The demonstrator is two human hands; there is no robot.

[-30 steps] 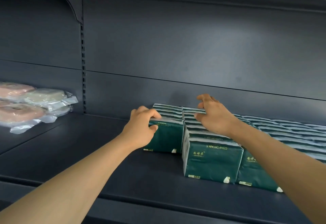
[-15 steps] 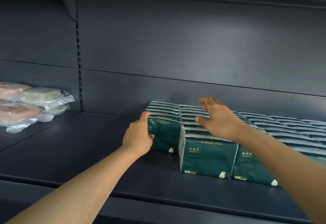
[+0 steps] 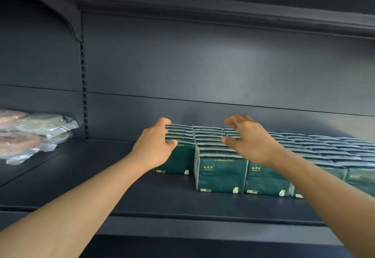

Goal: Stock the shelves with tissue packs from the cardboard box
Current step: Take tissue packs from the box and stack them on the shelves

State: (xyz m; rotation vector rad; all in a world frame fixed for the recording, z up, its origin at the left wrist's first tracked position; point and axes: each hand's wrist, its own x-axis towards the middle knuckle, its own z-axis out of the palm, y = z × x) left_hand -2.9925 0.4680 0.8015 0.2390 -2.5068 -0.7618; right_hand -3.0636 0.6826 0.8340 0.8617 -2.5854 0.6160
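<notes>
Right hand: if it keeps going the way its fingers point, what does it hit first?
The right hand hovers with fingers aimed forward-left and slightly down over the dark green plastic-wrapped tissue packs. It would likely meet their tops first; otherwise the dark grey metal back panel. Depth is unclear.
</notes>
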